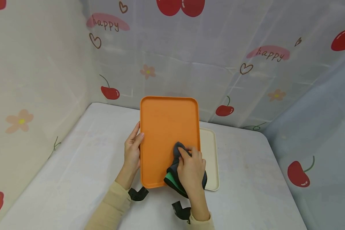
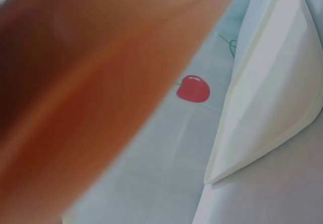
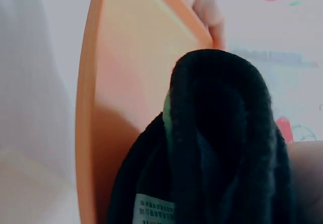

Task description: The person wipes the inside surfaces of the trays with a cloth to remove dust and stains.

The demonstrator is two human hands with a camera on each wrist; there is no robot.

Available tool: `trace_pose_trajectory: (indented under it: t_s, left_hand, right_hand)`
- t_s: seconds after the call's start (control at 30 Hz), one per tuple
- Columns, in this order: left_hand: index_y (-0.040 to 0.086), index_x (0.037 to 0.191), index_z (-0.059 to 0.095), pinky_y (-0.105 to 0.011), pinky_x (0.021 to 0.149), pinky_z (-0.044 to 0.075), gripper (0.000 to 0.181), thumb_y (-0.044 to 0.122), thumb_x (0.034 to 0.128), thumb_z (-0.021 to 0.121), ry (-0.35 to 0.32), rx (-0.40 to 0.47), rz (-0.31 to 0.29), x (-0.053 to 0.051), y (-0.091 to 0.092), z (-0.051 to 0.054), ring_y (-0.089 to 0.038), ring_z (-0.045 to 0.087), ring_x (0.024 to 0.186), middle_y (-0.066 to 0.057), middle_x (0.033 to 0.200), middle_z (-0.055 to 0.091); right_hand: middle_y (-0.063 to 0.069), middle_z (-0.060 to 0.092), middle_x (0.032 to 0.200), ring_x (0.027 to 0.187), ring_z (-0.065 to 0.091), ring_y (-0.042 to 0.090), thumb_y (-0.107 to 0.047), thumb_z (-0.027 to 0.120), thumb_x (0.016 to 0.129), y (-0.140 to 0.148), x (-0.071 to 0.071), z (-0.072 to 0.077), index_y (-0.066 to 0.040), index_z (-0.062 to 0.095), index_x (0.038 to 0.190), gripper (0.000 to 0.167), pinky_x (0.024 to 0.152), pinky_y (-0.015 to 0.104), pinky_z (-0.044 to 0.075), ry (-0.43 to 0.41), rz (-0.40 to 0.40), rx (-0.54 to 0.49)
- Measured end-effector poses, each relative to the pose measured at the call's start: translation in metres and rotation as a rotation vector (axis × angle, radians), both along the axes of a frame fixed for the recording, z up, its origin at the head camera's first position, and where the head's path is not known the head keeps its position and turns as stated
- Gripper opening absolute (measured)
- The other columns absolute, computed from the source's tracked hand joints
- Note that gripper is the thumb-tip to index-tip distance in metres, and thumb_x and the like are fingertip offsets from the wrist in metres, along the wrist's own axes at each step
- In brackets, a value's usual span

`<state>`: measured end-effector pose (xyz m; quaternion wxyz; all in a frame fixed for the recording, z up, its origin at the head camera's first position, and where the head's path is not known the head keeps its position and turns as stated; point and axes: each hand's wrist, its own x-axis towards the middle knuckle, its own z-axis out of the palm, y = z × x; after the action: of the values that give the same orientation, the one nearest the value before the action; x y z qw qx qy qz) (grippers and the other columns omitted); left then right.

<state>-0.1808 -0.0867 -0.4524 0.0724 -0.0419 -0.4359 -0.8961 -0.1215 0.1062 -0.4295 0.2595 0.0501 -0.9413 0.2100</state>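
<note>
An orange tray (image 1: 166,127) is held up off the table, its inner face toward the head camera. My left hand (image 1: 132,150) grips its left edge, the thumb on the rim and the other fingers behind. A dark grey cloth (image 1: 175,164) with a green patch and black edging is bunched in my right hand (image 1: 191,169). That hand holds the cloth against the lower right of the tray's face. In the right wrist view the folded cloth (image 3: 217,133) fills the middle and shows a white label. The orange tray (image 2: 116,93) is blurred and close in the left wrist view.
A cream tray (image 1: 211,159) lies on the white table (image 1: 241,172), partly hidden behind the orange one. White curtains (image 1: 172,48) printed with cherries and hearts hang at the back and sides. Black wrist straps (image 1: 138,194) sit by both sleeves.
</note>
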Motion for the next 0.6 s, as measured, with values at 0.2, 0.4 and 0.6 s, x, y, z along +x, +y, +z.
trace_pose_trajectory:
  t_s: [0.2, 0.4, 0.6]
  left_hand:
    - [0.016, 0.151, 0.039, -0.023, 0.081, 0.057, 0.051, 0.012, 0.1018, 0.052, -0.004, 0.025, 0.016, -0.002, -0.003, 0.000, -0.009, 0.067, 0.102, 0.006, 0.125, 0.067]
    - [0.015, 0.151, 0.038, -0.024, 0.084, 0.057, 0.051, 0.011, 0.1020, 0.051, -0.001, 0.072, -0.010, -0.003, -0.004, -0.001, -0.010, 0.067, 0.105, 0.005, 0.129, 0.065]
    - [0.017, 0.151, 0.039, -0.024, 0.086, 0.056, 0.052, 0.013, 0.1016, 0.052, -0.011, 0.087, -0.038, -0.003, -0.004, -0.001, -0.010, 0.066, 0.107, 0.003, 0.133, 0.062]
  right_hand:
    - [0.015, 0.062, 0.113, 0.094, 0.056, 0.036, -0.004, 0.069, 0.085, 0.017, -0.001, -0.001, -0.010, 0.075, 0.111, 0.027, 0.065, 0.043, 0.040, -0.053, -0.178, -0.047]
    - [0.017, 0.061, 0.112, 0.093, 0.056, 0.037, -0.004, 0.068, 0.086, 0.023, -0.001, -0.003, -0.009, 0.075, 0.111, 0.026, 0.065, 0.044, 0.039, -0.061, -0.223, -0.073]
    - [0.016, 0.060, 0.113, 0.095, 0.056, 0.037, -0.005, 0.068, 0.086, 0.024, 0.000, -0.006, -0.009, 0.074, 0.113, 0.028, 0.066, 0.045, 0.040, -0.069, -0.219, -0.064]
